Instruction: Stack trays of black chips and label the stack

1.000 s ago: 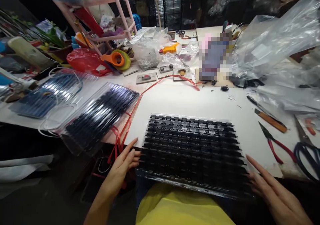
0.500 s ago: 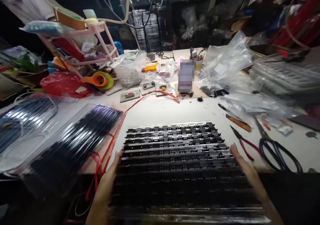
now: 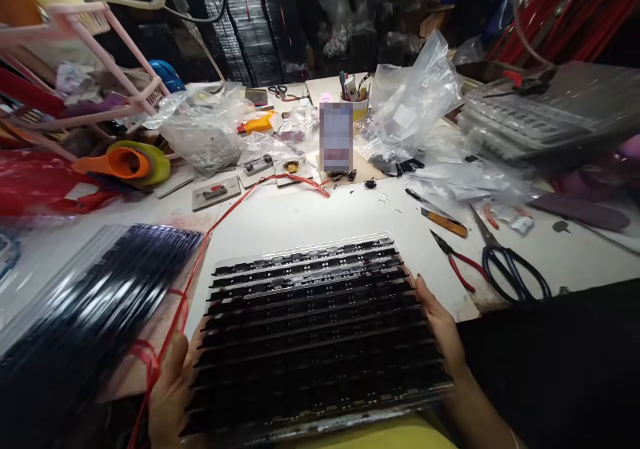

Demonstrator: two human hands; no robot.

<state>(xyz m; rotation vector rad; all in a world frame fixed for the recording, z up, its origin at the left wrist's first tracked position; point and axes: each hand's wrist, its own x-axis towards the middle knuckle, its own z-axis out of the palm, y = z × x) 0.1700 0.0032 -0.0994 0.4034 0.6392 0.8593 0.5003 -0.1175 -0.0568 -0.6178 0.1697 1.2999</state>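
A clear plastic tray (image 3: pixel 305 242) filled with rows of black parts (image 3: pixel 310 309) lies between my hands at the table's near edge. My left hand (image 3: pixel 173 379) grips its left side, the fingers partly hidden beneath it. On the right side, my right hand (image 3: pixel 440 322) holds the tray, its thumb along the edge. A red ribbon (image 3: pixel 193 269) runs down beside the tray's left side, close to my left hand.
Another stack of black parts (image 3: pixel 115 296) lies at the left. Pliers (image 3: pixel 457 262), scissors (image 3: pixel 510 269) and an orange-handled cutter (image 3: pixel 443 222) lie at the right. Plastic bags (image 3: pixel 410 109), a phone (image 3: pixel 336 136) and small metal fixtures (image 3: pixel 217 192) stand or lie farther back.
The view has turned right, so the table things appear farther left. Both hands still hold the tray, which now looks slightly tilted, and more of its near edge shows.
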